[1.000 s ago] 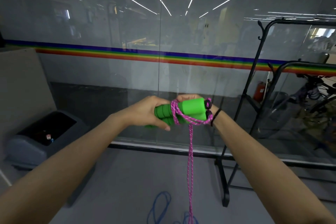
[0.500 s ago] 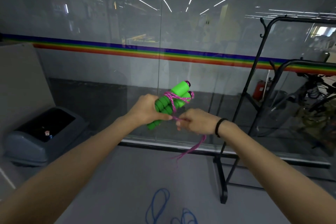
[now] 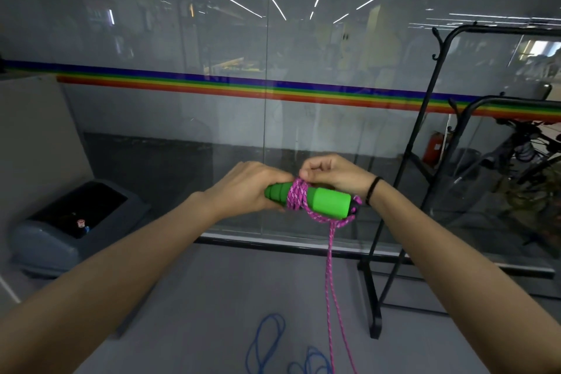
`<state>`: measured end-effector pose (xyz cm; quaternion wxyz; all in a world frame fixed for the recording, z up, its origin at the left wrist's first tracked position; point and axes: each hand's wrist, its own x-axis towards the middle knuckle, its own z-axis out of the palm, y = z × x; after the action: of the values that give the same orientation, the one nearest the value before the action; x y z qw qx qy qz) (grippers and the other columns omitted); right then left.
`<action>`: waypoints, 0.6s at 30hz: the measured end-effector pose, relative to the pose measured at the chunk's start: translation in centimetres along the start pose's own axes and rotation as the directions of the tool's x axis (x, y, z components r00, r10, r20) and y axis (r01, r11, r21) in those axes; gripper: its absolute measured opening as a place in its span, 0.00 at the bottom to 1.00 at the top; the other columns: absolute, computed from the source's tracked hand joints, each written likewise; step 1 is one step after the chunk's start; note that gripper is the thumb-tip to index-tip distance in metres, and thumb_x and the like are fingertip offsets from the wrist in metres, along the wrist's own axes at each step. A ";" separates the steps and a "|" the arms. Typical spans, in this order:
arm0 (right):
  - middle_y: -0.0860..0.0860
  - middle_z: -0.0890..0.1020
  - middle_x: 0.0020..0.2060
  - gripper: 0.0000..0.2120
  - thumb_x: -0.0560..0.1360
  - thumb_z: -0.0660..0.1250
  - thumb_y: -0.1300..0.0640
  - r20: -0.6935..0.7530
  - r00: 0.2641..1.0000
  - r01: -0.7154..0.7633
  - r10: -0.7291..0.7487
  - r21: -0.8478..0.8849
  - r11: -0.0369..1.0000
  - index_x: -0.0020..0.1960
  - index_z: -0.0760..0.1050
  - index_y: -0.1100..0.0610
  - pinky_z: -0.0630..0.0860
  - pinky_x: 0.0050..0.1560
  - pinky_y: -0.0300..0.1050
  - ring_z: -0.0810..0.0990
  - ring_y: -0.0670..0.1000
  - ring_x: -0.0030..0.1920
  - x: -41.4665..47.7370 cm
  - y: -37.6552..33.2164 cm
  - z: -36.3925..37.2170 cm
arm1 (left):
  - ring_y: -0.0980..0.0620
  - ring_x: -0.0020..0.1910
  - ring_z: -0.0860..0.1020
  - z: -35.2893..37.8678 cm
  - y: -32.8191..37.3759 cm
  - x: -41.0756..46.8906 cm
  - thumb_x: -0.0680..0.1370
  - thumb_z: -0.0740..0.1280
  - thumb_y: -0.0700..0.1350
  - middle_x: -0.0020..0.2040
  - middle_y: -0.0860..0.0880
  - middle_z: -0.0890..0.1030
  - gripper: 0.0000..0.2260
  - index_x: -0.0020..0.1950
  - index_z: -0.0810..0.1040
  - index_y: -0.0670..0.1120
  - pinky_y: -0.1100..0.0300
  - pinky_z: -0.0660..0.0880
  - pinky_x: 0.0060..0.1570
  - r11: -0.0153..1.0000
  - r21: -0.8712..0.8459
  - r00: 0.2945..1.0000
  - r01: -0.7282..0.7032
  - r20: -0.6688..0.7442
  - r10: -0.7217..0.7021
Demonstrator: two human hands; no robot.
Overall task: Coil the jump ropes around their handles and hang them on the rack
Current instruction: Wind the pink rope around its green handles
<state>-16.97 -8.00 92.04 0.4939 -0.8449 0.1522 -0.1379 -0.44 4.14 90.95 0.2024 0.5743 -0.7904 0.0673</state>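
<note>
Another wrap lands! The green foam handles (image 3: 329, 200) have swung from tilted to level, left hand (image 3: 252, 187) gripping their narrow end; right hand (image 3: 332, 174) has come over the coil, fingers curled on the pink braided rope (image 3: 296, 197); long tail left, black metal rack (image 3: 375, 307) unused.

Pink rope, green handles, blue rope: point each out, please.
pink rope (image 3: 296, 196), head view, on the coils wound round the handles.
green handles (image 3: 329, 202), head view, on the wide foam end.
blue rope (image 3: 274, 315), head view, top of a floor loop.
</note>
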 end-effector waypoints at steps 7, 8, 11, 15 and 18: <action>0.46 0.82 0.27 0.21 0.50 0.79 0.39 -0.012 1.000 0.020 -0.016 0.544 0.839 0.32 0.82 0.53 0.76 0.29 0.33 0.79 0.41 0.27 -1.4 3.0 1.8 | 0.65 0.39 0.78 0.5 0.5 -0.9 0.66 0.74 0.55 0.43 0.55 0.84 0.17 0.52 0.81 0.52 0.64 0.77 0.42 0.975 -0.196 0.986 -0.099 -0.155 0.069; 0.48 0.82 0.27 0.21 0.48 0.81 0.42 -0.032 0.999 0.011 0.013 0.655 0.756 0.32 0.82 0.55 0.76 0.27 0.34 0.79 0.43 0.26 -1.5 3.5 2.0 | 0.64 0.37 0.78 0.6 0.8 -0.9 0.64 0.76 0.54 0.41 0.54 0.84 0.18 0.51 0.82 0.50 0.64 0.77 0.40 0.956 -0.282 0.985 -0.075 -0.171 0.027; 0.45 0.74 0.21 0.17 0.54 0.81 0.49 -0.087 0.994 0.018 0.066 0.729 0.685 0.35 0.77 0.55 0.66 0.20 0.32 0.69 0.41 0.20 -1.2 4.3 2.6 | 0.58 0.37 0.81 0.9 1.1 -0.4 0.60 0.80 0.47 0.42 0.50 0.85 0.22 0.52 0.82 0.45 0.66 0.76 0.41 0.871 -0.486 0.950 0.074 -0.231 -0.210; 0.44 0.65 0.21 0.12 0.80 0.54 0.55 -0.109 0.983 -0.078 0.147 0.476 0.876 0.42 0.72 0.57 0.58 0.22 0.32 0.59 0.42 0.21 -1.5 3.9 3.1 | 0.67 0.31 0.75 0.7 0.1 0.4 0.60 0.80 0.49 0.35 0.57 0.80 0.17 0.45 0.81 0.47 0.76 0.69 0.33 0.828 -0.504 0.859 0.244 -0.284 -0.426; 0.47 0.65 0.25 0.15 0.81 0.52 0.54 -0.142 0.972 -0.180 0.189 0.069 0.981 0.44 0.74 0.57 0.61 0.24 0.32 0.63 0.43 0.22 -1.8 2.2 3.3 | 0.63 0.26 0.73 0.9 -1.0 0.5 0.61 0.80 0.49 0.29 0.54 0.77 0.14 0.36 0.77 0.47 0.71 0.67 0.28 0.861 -0.368 0.870 0.351 -0.213 -0.445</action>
<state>-17.65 -5.69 88.33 0.5152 -0.8005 0.2623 -0.1578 0.14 3.10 90.22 0.4155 0.6701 -0.6148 -0.0208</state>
